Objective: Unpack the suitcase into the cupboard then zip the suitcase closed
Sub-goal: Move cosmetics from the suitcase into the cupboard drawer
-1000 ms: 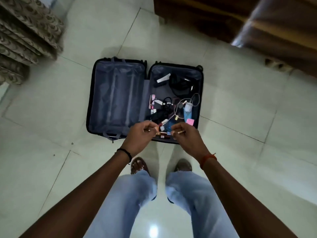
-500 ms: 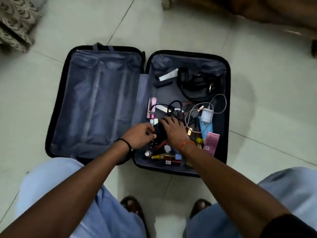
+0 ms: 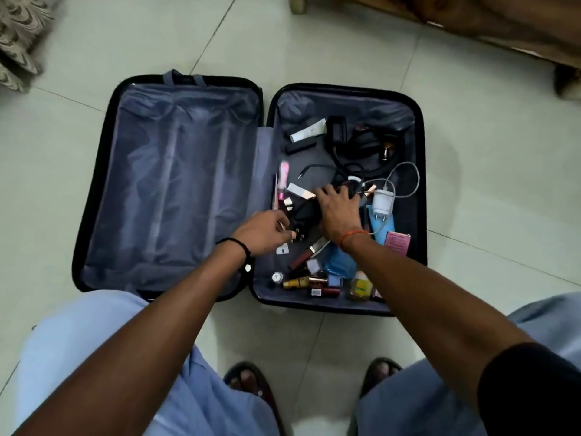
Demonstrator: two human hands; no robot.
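Note:
A black suitcase (image 3: 422, 171) lies open flat on the tiled floor. Its left half (image 3: 176, 190) shows only grey lining. The right half holds loose small items: a white charger (image 3: 382, 202) with cable, black headphones (image 3: 364, 146), a white tube (image 3: 308, 133), a pink box (image 3: 396, 243), a yellow bottle (image 3: 358, 286) and several cosmetics. My left hand (image 3: 264, 231) reaches over the hinge, its fingers curled round a small cosmetic stick. My right hand (image 3: 338, 212) lies on a black charger with tangled cable (image 3: 306, 212), fingers curling over it. No cupboard is in view.
A patterned curtain (image 3: 19, 36) hangs at the top left. Dark wooden furniture (image 3: 471, 20) runs along the top right. My knees in light blue trousers and my sandalled feet (image 3: 248, 385) are close to the suitcase's near edge.
I have crouched down, so the suitcase looks much closer. Both hands dropped from above its near edge into the right half, and the right hand slid further onto the black cable.

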